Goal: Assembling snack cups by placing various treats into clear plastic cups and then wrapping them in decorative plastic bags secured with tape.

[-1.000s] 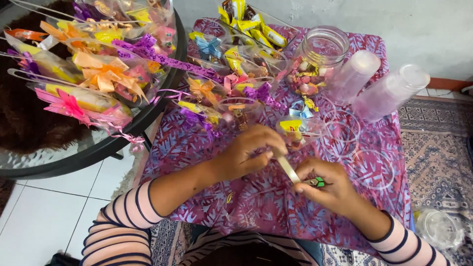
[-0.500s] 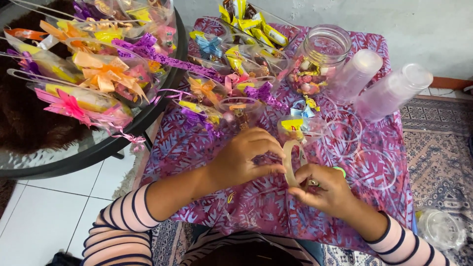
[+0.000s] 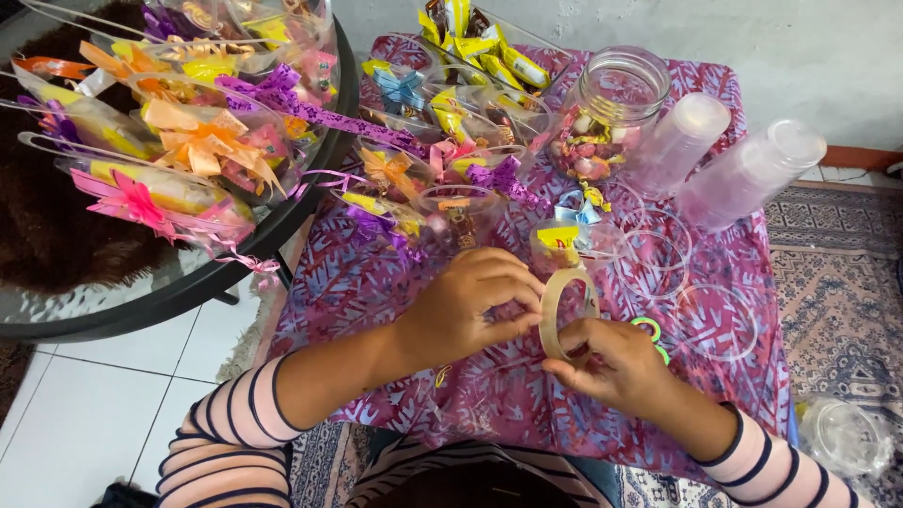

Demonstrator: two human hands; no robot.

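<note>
Head view: tape roll pinched between left hand and right hand.

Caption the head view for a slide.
Both hands, left hand and right hand, hold a tape roll above a purple cloth.

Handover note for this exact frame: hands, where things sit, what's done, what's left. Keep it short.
Left hand: fingertips pinch at the edge of the tape roll.
Right hand: holds the roll upright from below, over the purple cloth.
Things: one open cup with a yellow packet just beyond the roll; clear lids lie flat to the right; two stacks of empty cups lie beside the candy jar.
Done: many ribboned cups sit on the round glass table at left.
Left: no strip of tape is pulled free yet; the near cup has no lid.
</note>
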